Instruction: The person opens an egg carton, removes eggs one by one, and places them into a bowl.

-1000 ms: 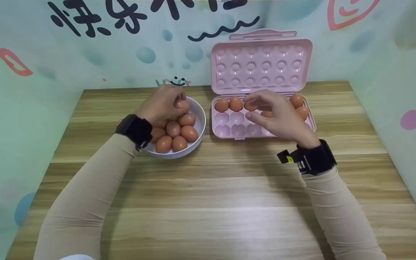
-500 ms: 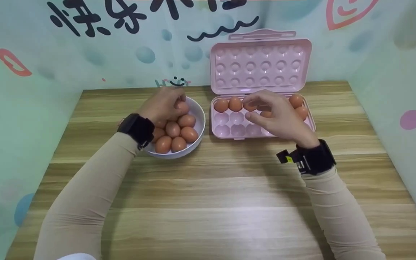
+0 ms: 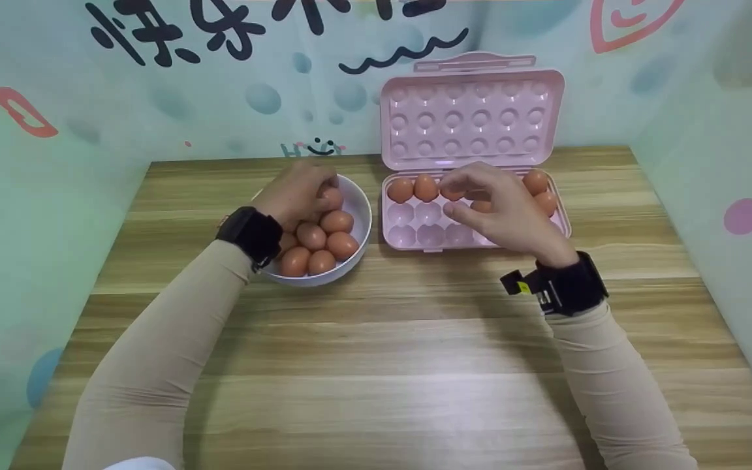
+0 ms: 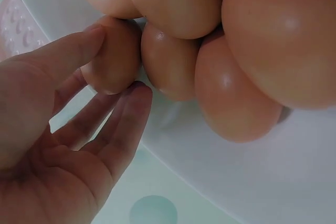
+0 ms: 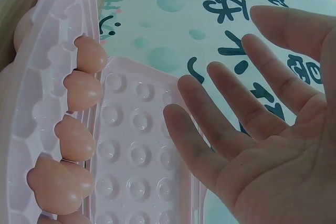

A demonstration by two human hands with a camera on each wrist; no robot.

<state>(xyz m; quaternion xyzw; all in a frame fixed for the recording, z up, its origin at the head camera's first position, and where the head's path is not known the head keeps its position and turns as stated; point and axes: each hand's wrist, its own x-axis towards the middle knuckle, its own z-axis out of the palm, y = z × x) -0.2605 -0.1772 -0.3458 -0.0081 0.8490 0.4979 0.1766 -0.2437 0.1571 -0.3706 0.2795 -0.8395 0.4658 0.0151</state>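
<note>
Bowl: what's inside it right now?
The bowl holds brown eggs; at its far side the left hand pinches one egg. Whatever lies under that hand or beneath the eggs is covered, so I can't give a total.

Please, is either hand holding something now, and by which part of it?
The left hand pinches a smooth-shelled, brown, oval egg by opposite sides, between thumb and fingertips; the right hand holds nothing.

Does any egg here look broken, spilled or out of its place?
Nothing stands out. The visible eggs in the white bowl show no cracks, and those in the pink carton seem seated normally; the right hand hides part.
</note>
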